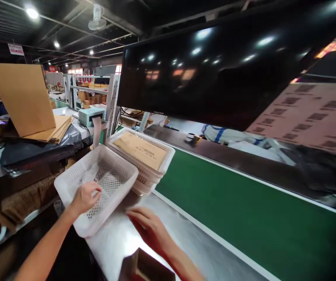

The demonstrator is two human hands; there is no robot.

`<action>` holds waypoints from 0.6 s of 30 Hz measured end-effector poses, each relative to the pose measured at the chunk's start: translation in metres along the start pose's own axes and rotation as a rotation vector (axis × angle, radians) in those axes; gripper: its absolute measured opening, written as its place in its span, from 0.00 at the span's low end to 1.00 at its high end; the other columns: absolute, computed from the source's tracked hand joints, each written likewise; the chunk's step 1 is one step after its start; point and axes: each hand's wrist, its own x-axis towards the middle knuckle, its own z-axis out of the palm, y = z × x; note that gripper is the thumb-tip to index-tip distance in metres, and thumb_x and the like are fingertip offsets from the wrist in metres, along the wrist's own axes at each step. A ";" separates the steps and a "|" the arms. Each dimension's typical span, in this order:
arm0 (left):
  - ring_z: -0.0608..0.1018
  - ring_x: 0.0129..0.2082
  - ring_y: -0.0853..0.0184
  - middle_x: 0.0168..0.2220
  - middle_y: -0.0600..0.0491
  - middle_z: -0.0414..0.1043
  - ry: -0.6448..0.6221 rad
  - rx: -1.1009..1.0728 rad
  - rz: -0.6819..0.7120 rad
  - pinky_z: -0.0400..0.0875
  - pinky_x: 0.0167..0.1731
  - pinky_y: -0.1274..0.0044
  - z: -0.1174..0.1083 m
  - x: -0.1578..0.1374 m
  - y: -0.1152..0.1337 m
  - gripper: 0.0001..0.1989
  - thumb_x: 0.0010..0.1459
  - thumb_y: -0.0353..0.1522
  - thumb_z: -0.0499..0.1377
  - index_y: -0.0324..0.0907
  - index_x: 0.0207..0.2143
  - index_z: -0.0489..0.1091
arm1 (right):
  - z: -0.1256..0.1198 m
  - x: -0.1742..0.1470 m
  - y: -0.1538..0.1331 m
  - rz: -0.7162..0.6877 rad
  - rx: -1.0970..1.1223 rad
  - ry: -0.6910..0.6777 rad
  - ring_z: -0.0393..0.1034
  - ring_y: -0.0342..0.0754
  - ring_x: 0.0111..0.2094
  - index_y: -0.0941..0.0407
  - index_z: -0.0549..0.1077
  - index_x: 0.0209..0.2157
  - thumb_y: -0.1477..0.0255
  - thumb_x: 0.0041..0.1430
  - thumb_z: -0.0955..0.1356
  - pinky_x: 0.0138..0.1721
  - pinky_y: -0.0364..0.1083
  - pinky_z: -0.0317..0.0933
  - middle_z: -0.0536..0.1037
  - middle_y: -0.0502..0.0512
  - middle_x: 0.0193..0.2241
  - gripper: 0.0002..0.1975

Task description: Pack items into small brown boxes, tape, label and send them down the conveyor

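Note:
My left hand (86, 198) reaches into a white perforated plastic basket (123, 183), its fingers curled closed. Against the knuckles lies a crumpled piece of clear plastic (89, 173); whether the fingers grip it or something smaller is hidden. My right hand (150, 226) hovers above the metal tabletop (118, 242), to the right of the basket, fingers stretched out and holding nothing visible. Below it, at the bottom edge, stands a brown cardboard box (138, 265), opening upward and cut off by the frame.
Behind the basket sit stacked white baskets (153, 181) with a brown printed envelope (141, 150) on top. A green conveyor belt (229, 203) runs along the right under a large dark screen (203, 74). Cardboard sheets (24, 97) and a label printer (91, 116) stand at left, near a person.

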 end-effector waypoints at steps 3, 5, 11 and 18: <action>0.81 0.49 0.39 0.43 0.38 0.80 -0.117 0.288 -0.303 0.73 0.54 0.53 0.004 0.021 -0.039 0.15 0.48 0.38 0.72 0.41 0.36 0.77 | 0.012 0.108 -0.031 -0.209 -0.233 -0.221 0.76 0.52 0.50 0.54 0.78 0.55 0.77 0.73 0.58 0.52 0.49 0.70 0.81 0.62 0.51 0.20; 0.81 0.49 0.33 0.43 0.35 0.80 -0.176 0.324 -0.369 0.72 0.52 0.50 0.022 0.024 -0.058 0.20 0.41 0.36 0.76 0.39 0.36 0.76 | 0.022 0.165 -0.044 -0.225 -0.295 -0.266 0.76 0.51 0.47 0.58 0.79 0.51 0.81 0.69 0.61 0.48 0.47 0.69 0.82 0.61 0.47 0.18; 0.82 0.44 0.43 0.32 0.42 0.77 -0.077 0.219 -0.397 0.72 0.51 0.54 0.024 0.027 -0.084 0.06 0.51 0.26 0.63 0.42 0.26 0.69 | 0.059 0.216 -0.049 -0.191 -0.320 -0.280 0.73 0.53 0.48 0.60 0.79 0.42 0.80 0.66 0.65 0.49 0.48 0.66 0.81 0.62 0.45 0.10; 0.75 0.28 0.67 0.26 0.58 0.66 0.128 -0.397 -0.391 0.71 0.30 0.76 -0.029 0.021 -0.070 0.13 0.60 0.39 0.60 0.46 0.28 0.59 | 0.046 0.186 -0.043 0.056 -0.042 -0.053 0.72 0.53 0.45 0.63 0.76 0.44 0.81 0.62 0.63 0.47 0.48 0.65 0.79 0.63 0.43 0.12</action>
